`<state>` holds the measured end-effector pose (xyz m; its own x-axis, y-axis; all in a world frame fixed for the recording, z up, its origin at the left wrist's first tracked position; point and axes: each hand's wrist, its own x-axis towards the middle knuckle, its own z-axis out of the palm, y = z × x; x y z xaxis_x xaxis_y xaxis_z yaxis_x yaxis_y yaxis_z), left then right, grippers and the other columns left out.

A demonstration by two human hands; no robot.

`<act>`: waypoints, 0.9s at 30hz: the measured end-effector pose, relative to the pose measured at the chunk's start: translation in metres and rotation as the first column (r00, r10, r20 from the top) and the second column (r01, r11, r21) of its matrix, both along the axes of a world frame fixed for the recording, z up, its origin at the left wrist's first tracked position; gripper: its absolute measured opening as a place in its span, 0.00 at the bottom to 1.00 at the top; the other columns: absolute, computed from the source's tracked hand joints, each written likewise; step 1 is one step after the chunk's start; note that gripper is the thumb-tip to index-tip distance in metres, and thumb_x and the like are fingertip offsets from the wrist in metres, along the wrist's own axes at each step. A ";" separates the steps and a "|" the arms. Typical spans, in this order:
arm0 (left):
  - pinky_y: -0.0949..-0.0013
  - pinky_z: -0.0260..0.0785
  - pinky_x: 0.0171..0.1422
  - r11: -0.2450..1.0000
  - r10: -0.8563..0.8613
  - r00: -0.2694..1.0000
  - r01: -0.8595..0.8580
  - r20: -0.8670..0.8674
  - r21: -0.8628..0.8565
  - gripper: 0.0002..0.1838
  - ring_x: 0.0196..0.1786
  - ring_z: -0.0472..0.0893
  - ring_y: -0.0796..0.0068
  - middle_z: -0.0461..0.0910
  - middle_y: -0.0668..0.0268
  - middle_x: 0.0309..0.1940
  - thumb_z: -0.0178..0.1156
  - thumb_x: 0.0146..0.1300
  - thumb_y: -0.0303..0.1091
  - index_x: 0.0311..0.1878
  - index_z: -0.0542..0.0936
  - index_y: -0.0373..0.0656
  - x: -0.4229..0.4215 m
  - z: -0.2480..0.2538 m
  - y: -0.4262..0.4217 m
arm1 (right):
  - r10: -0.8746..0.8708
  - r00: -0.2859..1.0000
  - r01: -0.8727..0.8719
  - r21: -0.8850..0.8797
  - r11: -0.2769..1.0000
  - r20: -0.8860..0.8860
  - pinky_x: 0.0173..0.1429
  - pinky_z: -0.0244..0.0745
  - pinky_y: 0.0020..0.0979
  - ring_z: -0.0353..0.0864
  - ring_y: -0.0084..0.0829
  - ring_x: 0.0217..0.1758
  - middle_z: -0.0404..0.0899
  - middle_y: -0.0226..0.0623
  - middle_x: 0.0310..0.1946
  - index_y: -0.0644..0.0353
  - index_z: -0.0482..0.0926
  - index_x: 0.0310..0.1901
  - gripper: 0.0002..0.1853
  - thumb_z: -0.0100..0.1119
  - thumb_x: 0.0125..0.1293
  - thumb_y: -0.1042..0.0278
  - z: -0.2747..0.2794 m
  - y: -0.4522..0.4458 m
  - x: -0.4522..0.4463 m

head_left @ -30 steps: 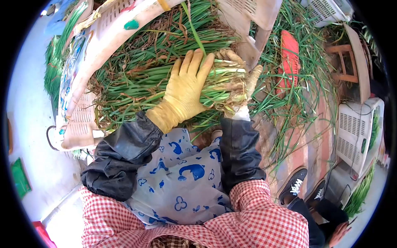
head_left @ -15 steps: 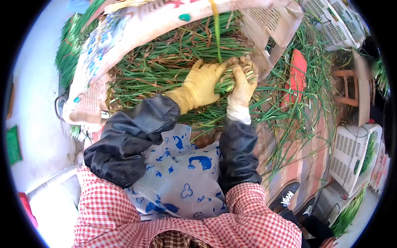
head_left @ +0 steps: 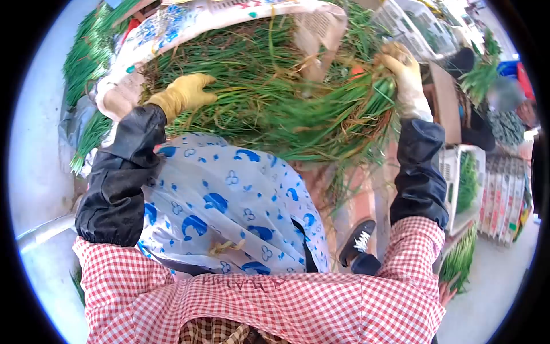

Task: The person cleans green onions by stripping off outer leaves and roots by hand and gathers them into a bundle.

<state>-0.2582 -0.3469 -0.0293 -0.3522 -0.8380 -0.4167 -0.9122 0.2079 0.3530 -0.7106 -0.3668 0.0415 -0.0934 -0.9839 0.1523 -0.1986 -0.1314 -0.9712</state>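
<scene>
My right hand (head_left: 399, 62), in a pale yellow glove, is raised at the right, its fingers closed round the root end of a bundle of long green stalks (head_left: 349, 112). The bundle's leaves trail left, blurred, over the edge of a white crate. My left hand (head_left: 188, 95), in a yellow glove, is over the left part of the crate, fingers apart, with nothing held. Beneath and behind it lies a heap of green stalks (head_left: 229, 57) with brown dry leaves.
The crate's cloth-covered rim (head_left: 200, 22) runs across the top. White crates (head_left: 409, 28) stand at the upper right, and another (head_left: 458, 183) holds greens at the right. A shoe (head_left: 358, 241) rests on the striped floor. Another person's hand (head_left: 447, 293) shows at the lower right.
My hands have moved apart: the right one went up and right with the bundle, the left one went left and let go. The view has shifted, showing more on the right.
</scene>
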 end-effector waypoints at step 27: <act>0.60 0.75 0.53 0.572 0.791 -0.341 0.116 -0.508 0.812 0.36 0.47 0.81 0.65 0.82 0.64 0.49 0.66 0.55 0.60 0.61 0.75 0.46 -0.231 -0.034 0.059 | -0.112 0.811 -0.216 0.471 0.855 0.574 0.66 0.63 0.40 0.72 0.43 0.59 0.71 0.52 0.59 0.71 0.54 0.69 0.57 0.29 0.56 0.19 -0.070 0.036 0.014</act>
<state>-0.4895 -0.2884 -0.0637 -0.3657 -0.8488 -0.3818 0.6645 -0.5254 0.5314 -0.6970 -0.3309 -0.0282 0.0539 -0.9081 -0.4152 0.3951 0.4013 -0.8263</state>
